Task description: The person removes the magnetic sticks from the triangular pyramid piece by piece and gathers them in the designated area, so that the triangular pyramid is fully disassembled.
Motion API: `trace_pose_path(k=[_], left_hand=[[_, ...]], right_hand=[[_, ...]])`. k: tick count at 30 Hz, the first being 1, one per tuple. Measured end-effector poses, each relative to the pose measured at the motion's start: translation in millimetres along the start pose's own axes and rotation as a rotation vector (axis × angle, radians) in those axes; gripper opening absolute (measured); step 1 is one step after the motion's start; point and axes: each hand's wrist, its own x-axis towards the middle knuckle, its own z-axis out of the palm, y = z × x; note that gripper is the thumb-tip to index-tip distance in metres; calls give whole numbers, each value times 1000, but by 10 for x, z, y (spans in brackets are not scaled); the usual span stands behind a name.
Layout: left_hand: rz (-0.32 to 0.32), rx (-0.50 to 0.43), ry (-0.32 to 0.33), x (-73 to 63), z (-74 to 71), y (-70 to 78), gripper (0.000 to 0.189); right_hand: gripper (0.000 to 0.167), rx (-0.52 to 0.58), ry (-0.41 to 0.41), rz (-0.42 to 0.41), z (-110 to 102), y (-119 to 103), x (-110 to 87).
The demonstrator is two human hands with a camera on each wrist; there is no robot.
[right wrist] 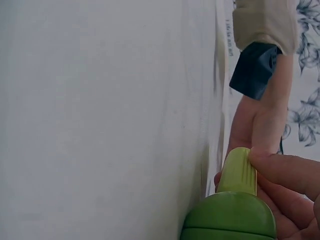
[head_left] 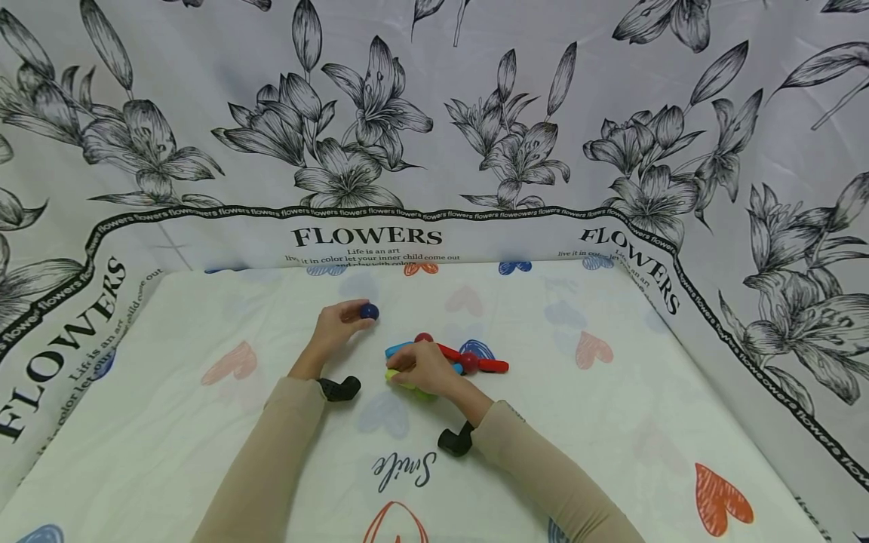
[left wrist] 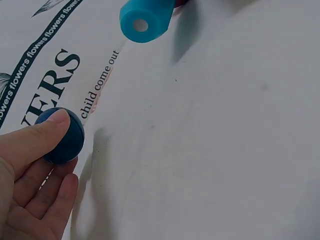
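Thumb and fingers of my left hand [head_left: 335, 326] pinch a dark blue ball [head_left: 370, 311] above the cloth; the left wrist view shows the thumb across the ball [left wrist: 74, 140]. To its right, my right hand [head_left: 429, 368] pinches a ribbed yellow-green stick [right wrist: 236, 172] joined to a green ball [right wrist: 227, 217]. In the head view the hand partly covers this piece. Just beyond the right hand lie joined toy parts: a light blue stick [head_left: 397, 349], red balls [head_left: 468, 363] and red sticks [head_left: 493, 366]. A white dot marks the blue stick's end [left wrist: 141, 26].
A white cloth [head_left: 271, 437] printed with hearts and lettering covers the table. Behind and at both sides hang flower-printed curtains [head_left: 475, 234]. Black camera mounts [head_left: 342, 388] stick out at both wrists, low over the cloth.
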Motion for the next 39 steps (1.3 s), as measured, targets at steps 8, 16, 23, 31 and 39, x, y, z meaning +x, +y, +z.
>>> trace_pose_path(k=[8, 16, 23, 31, 39], left_hand=[[-7, 13, 13, 88, 46, -6, 48], [-27, 70, 17, 118, 84, -1, 48], [-32, 99, 5, 107, 95, 24, 49], [-31, 98, 10, 100, 104, 33, 49], [-48, 86, 17, 56, 108, 63, 52]], right_hand=[[24, 7, 1, -3, -10, 9, -3], [23, 5, 1, -16, -11, -2, 2], [23, 8, -5, -10, -16, -14, -4], [25, 10, -2, -1, -36, -32, -21], [23, 44, 14, 18, -79, -16, -49]])
